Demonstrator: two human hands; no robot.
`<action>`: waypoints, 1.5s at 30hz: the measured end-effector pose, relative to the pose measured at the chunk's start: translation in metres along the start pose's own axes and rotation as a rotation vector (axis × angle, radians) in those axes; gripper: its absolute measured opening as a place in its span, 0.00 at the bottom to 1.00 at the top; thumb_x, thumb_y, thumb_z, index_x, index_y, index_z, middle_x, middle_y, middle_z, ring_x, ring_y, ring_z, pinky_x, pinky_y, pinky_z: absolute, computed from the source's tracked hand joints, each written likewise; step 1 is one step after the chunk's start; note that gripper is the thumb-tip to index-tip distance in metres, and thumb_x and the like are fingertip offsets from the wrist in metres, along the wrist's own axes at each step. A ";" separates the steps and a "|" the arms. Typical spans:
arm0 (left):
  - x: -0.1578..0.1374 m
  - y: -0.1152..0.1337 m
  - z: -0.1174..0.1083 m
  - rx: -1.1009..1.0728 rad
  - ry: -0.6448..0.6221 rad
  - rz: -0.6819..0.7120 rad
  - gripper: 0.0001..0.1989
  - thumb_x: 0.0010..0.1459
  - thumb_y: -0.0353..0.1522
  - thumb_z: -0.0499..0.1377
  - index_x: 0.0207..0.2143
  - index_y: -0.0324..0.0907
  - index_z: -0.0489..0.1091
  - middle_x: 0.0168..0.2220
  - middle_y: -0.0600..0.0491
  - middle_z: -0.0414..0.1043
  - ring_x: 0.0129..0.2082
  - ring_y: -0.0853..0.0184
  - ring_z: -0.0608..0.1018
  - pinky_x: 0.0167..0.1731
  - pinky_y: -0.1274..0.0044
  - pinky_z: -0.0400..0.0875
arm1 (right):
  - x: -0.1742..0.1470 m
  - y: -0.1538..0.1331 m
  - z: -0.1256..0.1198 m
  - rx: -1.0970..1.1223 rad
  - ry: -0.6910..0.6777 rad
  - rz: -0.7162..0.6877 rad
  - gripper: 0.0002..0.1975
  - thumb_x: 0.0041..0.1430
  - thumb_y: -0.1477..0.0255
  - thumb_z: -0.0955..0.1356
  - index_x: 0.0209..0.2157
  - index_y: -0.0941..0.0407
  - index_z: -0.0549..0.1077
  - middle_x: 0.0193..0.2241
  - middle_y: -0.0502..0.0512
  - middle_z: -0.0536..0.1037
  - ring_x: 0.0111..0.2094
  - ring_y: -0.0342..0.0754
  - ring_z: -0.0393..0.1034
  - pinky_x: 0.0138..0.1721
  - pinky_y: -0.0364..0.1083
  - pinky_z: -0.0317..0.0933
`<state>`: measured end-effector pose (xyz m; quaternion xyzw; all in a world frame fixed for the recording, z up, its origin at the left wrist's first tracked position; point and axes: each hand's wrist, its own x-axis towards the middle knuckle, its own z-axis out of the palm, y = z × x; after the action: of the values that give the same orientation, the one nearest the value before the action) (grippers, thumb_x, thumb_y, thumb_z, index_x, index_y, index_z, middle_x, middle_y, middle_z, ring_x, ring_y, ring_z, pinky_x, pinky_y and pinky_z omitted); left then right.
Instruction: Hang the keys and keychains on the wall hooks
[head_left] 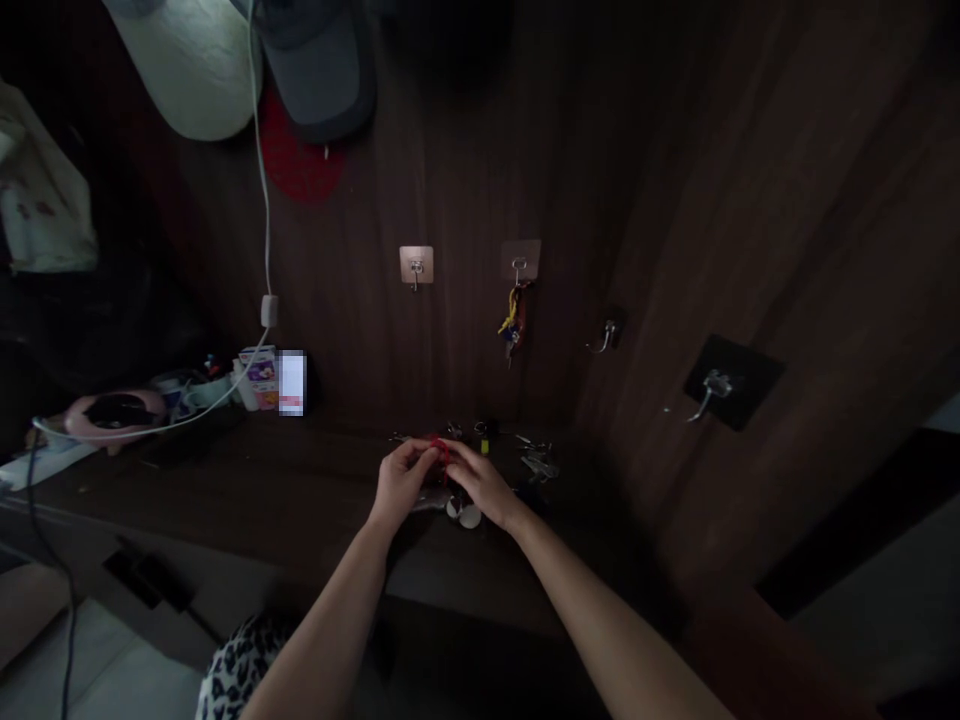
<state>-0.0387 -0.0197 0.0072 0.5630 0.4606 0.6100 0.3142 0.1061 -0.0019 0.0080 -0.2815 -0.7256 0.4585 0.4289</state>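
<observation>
Both hands meet over the dark wooden ledge, fingers bent around a thin red cord. My left hand pinches it from one side. On the other side, my right hand has its fingertips closed on the same cord. Just below the fingers lie round whitish discs and a shiny grey piece; whether they hang from the cord I cannot tell. Behind the hands is a small yellow-green tag. Several metal keys or clips lie right of my right hand.
Keys with a yellow cord hang from a wall hook. Other hooks are stuck to the wooden wall. A lit phone, small boxes and a pink object stand left. A white cable hangs down; caps are above.
</observation>
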 end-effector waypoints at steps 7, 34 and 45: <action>0.002 0.005 -0.003 -0.332 0.100 -0.110 0.14 0.44 0.40 0.63 0.30 0.40 0.70 0.27 0.54 0.76 0.27 0.69 0.75 0.29 0.79 0.67 | 0.003 0.002 0.005 -0.156 -0.061 0.029 0.09 0.49 0.70 0.67 0.35 0.55 0.73 0.29 0.49 0.75 0.32 0.45 0.69 0.36 0.44 0.60; 0.005 -0.003 -0.008 -0.649 0.036 -0.344 0.14 0.49 0.37 0.61 0.32 0.41 0.60 0.26 0.55 0.73 0.27 0.69 0.78 0.28 0.78 0.73 | -0.001 -0.008 -0.022 0.588 0.110 0.218 0.25 0.43 0.77 0.69 0.46 0.53 0.69 0.44 0.54 0.74 0.42 0.47 0.71 0.35 0.43 0.67; 0.004 -0.001 -0.007 -0.655 0.015 -0.314 0.14 0.45 0.31 0.63 0.31 0.42 0.60 0.31 0.54 0.75 0.33 0.67 0.78 0.36 0.73 0.73 | 0.003 0.001 -0.023 0.409 0.234 0.142 0.26 0.43 0.73 0.70 0.47 0.51 0.68 0.46 0.54 0.73 0.42 0.48 0.71 0.32 0.44 0.69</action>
<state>-0.0460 -0.0168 0.0081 0.3505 0.3240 0.6736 0.5642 0.1244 0.0107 0.0131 -0.2902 -0.5415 0.5890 0.5250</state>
